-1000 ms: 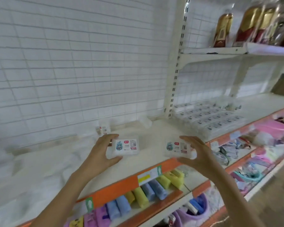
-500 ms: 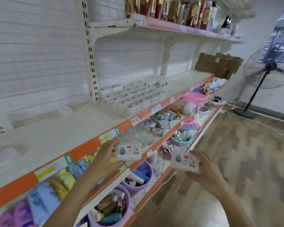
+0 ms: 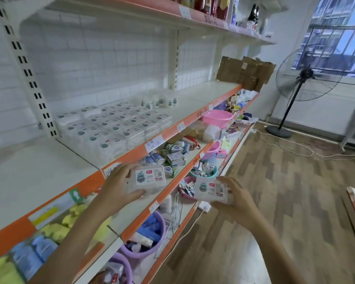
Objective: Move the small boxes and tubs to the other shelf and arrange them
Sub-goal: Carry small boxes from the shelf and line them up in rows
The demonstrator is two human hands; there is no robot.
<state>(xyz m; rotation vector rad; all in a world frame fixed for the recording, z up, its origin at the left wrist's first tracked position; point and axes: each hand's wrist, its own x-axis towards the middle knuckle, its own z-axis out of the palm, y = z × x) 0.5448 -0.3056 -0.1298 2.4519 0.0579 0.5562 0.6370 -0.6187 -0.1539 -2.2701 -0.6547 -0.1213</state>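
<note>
One small box (image 3: 150,178) is in the left hand (image 3: 119,187), fingers curled round its end, in front of the orange shelf edge (image 3: 90,183). A second box (image 3: 211,190) is gripped by the right hand (image 3: 236,199), lower, over the floor (image 3: 295,181). Many same boxes (image 3: 115,126) lie in rows on the white shelf (image 3: 39,171), tubs (image 3: 162,100) behind them.

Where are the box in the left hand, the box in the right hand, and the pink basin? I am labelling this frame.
Box in left hand (image 3: 150,178), head view: middle of its printed label.
Box in right hand (image 3: 210,190), head view: middle of its label face.
Pink basin (image 3: 217,119), head view: its near outer wall.
</note>
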